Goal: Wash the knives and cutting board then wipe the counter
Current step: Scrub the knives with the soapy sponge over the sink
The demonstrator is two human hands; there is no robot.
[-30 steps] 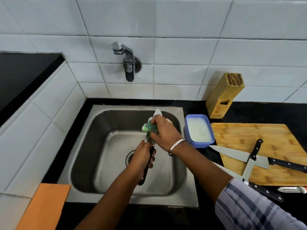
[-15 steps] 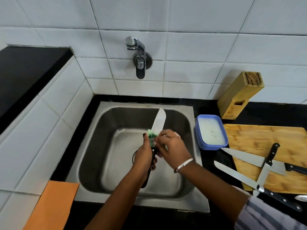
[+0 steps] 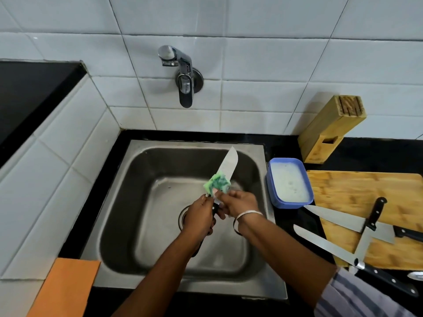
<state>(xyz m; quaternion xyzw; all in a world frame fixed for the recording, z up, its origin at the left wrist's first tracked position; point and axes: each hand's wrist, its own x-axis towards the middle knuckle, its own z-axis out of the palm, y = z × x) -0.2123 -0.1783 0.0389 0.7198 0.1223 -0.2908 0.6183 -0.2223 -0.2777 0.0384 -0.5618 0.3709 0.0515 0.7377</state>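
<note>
Since a second ago, the green sponge has been drawn down from near the tip of the knife to the lower part of the blade, so most of the steel is now bared above it. The right hand has come down with it and now sits close beside the left hand.

The knife is held over the steel sink, blade pointing up and away toward the wall tap. Its black handle is gripped by the left hand, fingers curled round it. The sponge is pinched against the blade by the fingertips of the right hand, whose wrist bears a silver bracelet.

To the right, on the black counter, a wooden cutting board is seen with three more knives laid crossing on its near left corner, two blades jutting over the edge. A blue container of cloudy liquid stands between sink and board. A wooden knife block stands behind the board against the tiles. An orange cloth lies at the lower left.
</note>
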